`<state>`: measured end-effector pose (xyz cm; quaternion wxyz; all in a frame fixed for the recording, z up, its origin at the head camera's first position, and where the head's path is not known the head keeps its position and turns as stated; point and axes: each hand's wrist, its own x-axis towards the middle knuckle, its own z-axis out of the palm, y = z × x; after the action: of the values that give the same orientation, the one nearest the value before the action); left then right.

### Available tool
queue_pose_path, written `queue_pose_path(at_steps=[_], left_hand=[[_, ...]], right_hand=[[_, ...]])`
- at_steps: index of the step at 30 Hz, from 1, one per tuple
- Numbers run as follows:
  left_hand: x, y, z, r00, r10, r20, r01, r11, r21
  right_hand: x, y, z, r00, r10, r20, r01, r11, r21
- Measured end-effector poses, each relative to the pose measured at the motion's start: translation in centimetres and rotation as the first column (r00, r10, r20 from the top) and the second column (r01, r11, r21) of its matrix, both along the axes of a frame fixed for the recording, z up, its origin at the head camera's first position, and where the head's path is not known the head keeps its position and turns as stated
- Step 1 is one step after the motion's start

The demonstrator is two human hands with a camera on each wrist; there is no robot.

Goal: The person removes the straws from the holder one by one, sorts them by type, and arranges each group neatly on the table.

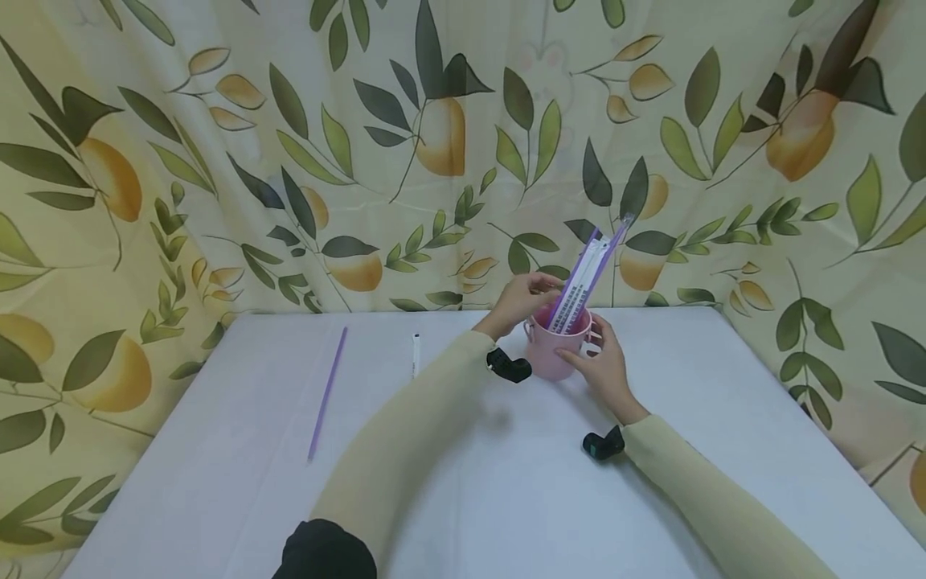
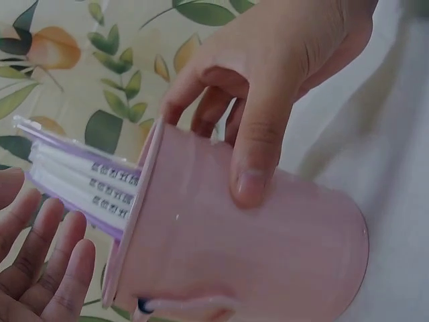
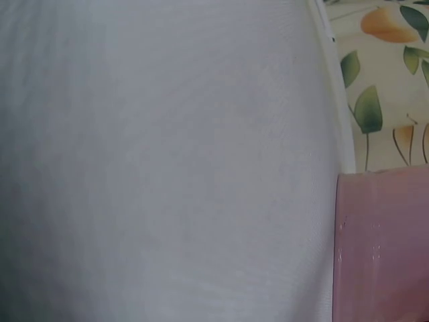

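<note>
So from where I'm standing, this looks mostly done, but not all the way. The pink cup (image 1: 551,354) is near the far edge of the white table (image 1: 239,482), looking pretty much upright, and a bunch of purple-and-white printed strips (image 1: 575,293) is in it, leaning right and sticking up well past the rim. The right hand (image 1: 606,366) has the cup held from the side, thumb pressed on the pink wall and the other fingers round by the handle, so that's a proper grip. The left hand (image 1: 522,302) isn't grasping anything as far as I can see: its fingers are loose and spread right by the rim, next to the strips. Can't tell if any fingertip is brushing them. As for leftovers, there's a thin purple stick (image 1: 328,394) lying well apart on the left side of the table, plus a narrow white strip (image 1: 415,354) with its near end hidden by the sleeve (image 1: 415,426). If those two belong with the rest, I'd call them what's left, since neither is in the cup. Couldn't give you an exact count of the bunch, they overlap too much.
</note>
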<state>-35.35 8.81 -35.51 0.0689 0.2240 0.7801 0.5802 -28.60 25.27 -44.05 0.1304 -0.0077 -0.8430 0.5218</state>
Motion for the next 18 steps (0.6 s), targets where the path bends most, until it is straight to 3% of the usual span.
queue_pose_path(at_steps=[10,18], left_hand=[[0.6,2.1,0.0,1.0,0.0,-0.028,-0.002,0.997,-0.074],[0.1,3.3,-0.4,1.0,0.016,-0.02,-0.018,0.994,-0.109]], right_hand=[[0.0,0.1,-0.2,1.0,-0.008,-0.024,0.008,1.0,0.017],[0.0,0.0,0.0,0.999,-0.009,-0.039,0.009,1.0,0.0]])
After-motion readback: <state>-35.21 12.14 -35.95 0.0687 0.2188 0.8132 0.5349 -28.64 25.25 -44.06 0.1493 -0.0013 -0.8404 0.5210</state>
